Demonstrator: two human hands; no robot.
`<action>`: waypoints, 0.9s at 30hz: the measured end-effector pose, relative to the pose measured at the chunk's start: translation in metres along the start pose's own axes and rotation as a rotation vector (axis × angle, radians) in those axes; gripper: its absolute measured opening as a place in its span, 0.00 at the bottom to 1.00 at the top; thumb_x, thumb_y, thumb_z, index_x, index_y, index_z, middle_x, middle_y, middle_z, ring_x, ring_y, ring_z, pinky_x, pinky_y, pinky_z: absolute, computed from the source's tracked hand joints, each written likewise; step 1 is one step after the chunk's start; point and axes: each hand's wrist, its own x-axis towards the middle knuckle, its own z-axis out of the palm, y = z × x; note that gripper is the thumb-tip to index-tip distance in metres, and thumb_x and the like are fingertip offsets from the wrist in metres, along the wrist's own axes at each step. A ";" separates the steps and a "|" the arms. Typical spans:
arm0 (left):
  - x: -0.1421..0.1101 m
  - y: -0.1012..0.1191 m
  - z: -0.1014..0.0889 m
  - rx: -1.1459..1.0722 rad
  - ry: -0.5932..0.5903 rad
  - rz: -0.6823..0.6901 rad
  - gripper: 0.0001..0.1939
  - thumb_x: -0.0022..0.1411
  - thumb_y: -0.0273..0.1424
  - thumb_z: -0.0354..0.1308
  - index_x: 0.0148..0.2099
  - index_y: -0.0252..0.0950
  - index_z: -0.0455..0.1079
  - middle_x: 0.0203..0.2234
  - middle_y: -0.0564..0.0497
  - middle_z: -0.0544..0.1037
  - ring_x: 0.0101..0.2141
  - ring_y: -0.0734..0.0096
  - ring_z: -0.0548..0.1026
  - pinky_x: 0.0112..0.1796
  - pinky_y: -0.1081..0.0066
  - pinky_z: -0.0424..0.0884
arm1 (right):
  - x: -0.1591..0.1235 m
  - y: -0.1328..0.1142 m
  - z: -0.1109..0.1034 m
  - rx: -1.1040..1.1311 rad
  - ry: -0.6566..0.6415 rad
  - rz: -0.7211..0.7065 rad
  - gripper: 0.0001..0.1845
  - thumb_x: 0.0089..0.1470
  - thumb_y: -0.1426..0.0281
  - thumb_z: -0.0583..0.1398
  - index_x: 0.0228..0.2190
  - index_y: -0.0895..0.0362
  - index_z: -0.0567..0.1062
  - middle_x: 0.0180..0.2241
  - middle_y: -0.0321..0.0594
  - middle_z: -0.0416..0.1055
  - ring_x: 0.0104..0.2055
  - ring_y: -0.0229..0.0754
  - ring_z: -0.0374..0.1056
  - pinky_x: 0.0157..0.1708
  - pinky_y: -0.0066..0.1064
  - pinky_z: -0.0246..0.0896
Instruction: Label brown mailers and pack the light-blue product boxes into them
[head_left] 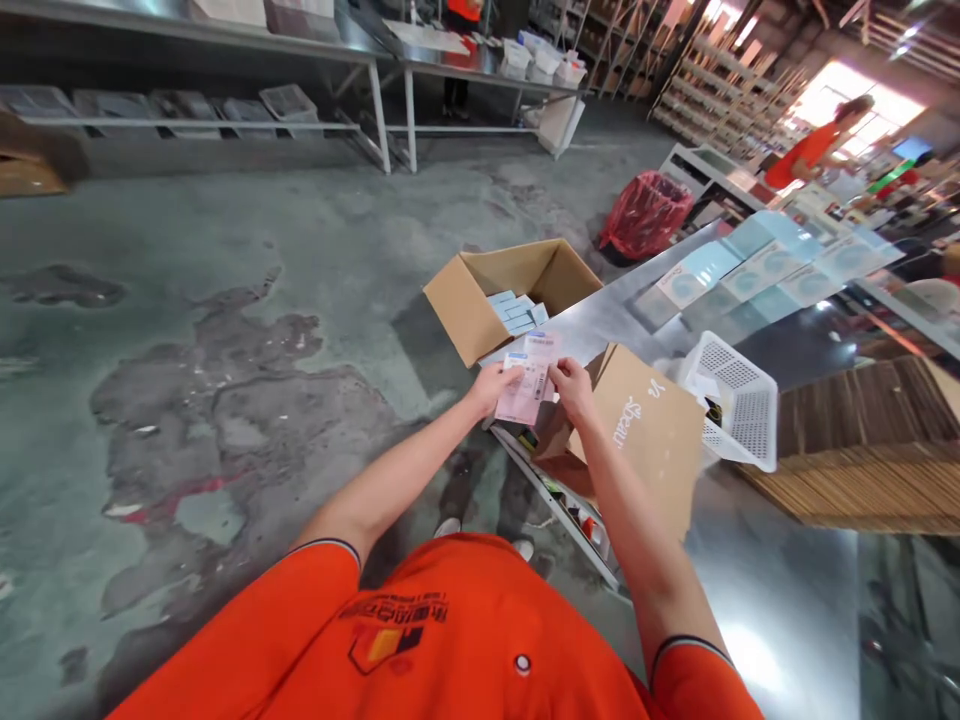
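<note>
One orange shirt (480, 640); two hands (491, 388) (576, 391) holding pink paper (519, 403)

On the grey metal tabletop (780, 610), a brown lettered cardboard piece (652, 430) lies by the near edge. Right of it sits a white perforated plastic basket (759, 400), then a brown flat cardboard stack (862, 440) at the right edge. Light-blue rectangular cartons (772, 265) lie toward the far edge. Beyond the left corner, an open brown cardboard box (466, 312) holds small light-blue boxes (517, 312).

Left arm (409, 465), right arm (637, 520) stretched forward; left hand (493, 388), right hand (574, 389) pinching, near each other
</note>
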 end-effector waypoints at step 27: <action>-0.074 0.027 -0.031 0.147 -0.115 0.099 0.17 0.51 0.33 0.71 0.44 0.36 0.80 0.47 0.43 0.81 0.57 0.55 0.72 0.55 0.69 0.67 | -0.049 -0.044 -0.053 0.304 0.035 -0.140 0.19 0.47 0.52 0.63 0.26 0.54 0.67 0.20 0.30 0.62 0.22 0.35 0.58 0.22 0.28 0.55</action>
